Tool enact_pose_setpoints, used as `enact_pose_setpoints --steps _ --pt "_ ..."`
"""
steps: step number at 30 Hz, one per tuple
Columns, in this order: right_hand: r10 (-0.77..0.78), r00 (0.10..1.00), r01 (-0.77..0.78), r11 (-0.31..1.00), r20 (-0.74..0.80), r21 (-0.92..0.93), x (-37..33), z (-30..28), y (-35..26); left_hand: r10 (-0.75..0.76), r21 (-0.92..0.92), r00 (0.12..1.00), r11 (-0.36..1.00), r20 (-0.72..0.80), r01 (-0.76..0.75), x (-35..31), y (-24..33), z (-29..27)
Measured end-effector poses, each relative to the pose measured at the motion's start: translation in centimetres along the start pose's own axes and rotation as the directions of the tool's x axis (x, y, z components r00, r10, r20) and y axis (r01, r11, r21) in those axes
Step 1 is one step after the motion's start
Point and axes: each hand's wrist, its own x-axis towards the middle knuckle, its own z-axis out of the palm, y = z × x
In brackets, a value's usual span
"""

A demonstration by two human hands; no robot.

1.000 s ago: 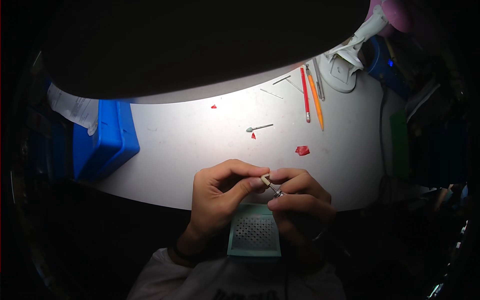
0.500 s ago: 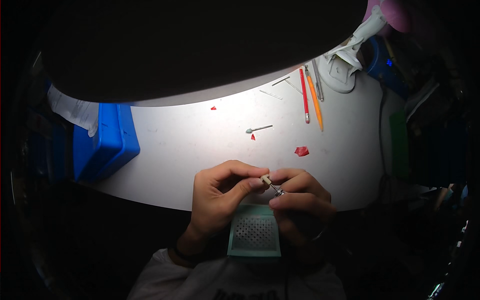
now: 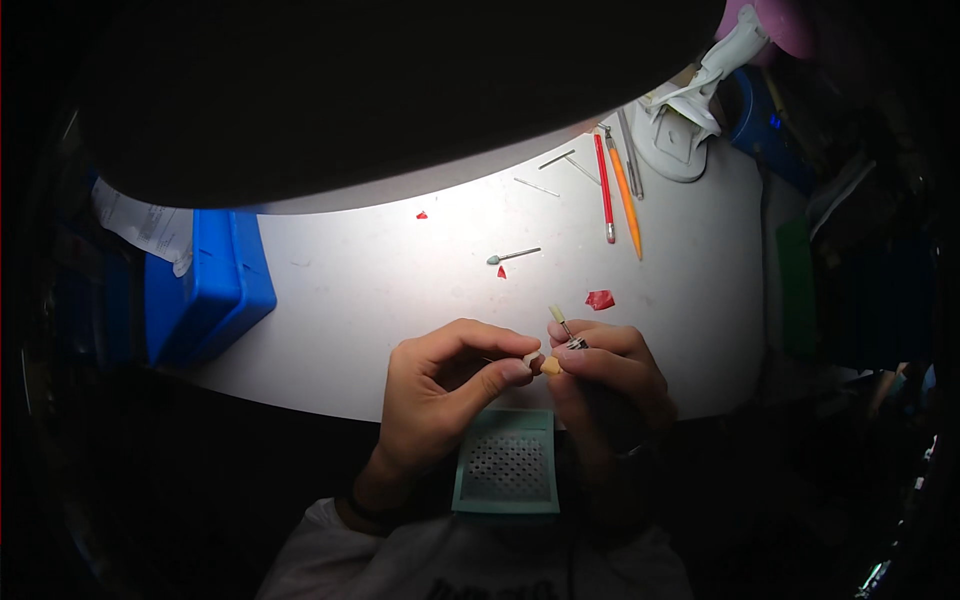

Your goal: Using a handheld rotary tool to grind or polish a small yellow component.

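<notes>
My left hand point(image 3: 432, 395) pinches a small pale piece point(image 3: 532, 358) between thumb and forefinger. In my right hand point(image 3: 622, 372) is a rotary handpiece point(image 3: 577, 344), gripped near its metal nose; its body is mostly hidden by the fingers and shadow. A cream-coloured bit point(image 3: 557, 315) on a thin shank sticks out of it, pointing up and left, apart from the pale piece. A small tan spot beside the right fingertips almost meets the left ones; I cannot tell whether it is a fingertip or a piece.
A perforated green tray point(image 3: 507, 490) sits below my hands. On the white table lie a grey-tipped bit point(image 3: 513, 257), red scraps point(image 3: 600, 300), a red pencil point(image 3: 606, 190), and an orange tool point(image 3: 626, 200). A blue bin point(image 3: 215, 280) stands left; a dark lamp hood point(image 3: 380, 100) hangs above.
The right hand has moved up, taking the cream bit away from the left fingertips; it now points up and left. The left hand has barely moved.
</notes>
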Motion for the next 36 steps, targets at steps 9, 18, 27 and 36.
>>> enact_pose_setpoints --steps 9,18,27,36 --pt "-0.024 0.999 0.024 1.0 0.045 0.003 0.23 -0.08 0.02 0.033 0.0 0.999 0.999 0.041 -0.033 -0.05 -0.06 -0.03" --pt "-0.02 0.998 0.021 1.0 0.054 -0.018 0.2 -0.25 -0.07 0.079 0.092 0.996 0.992 0.043 -0.083 0.07 -0.09 -0.13" --pt "0.001 0.998 -0.002 1.0 0.059 0.022 0.21 -0.17 -0.05 -0.026 -0.018 0.998 0.999 0.059 0.027 -0.12 0.12 -0.28" --pt "0.02 0.999 -0.021 1.0 0.045 0.022 0.0 0.04 0.01 -0.051 -0.039 0.997 0.998 0.061 0.054 -0.14 0.38 -0.33"
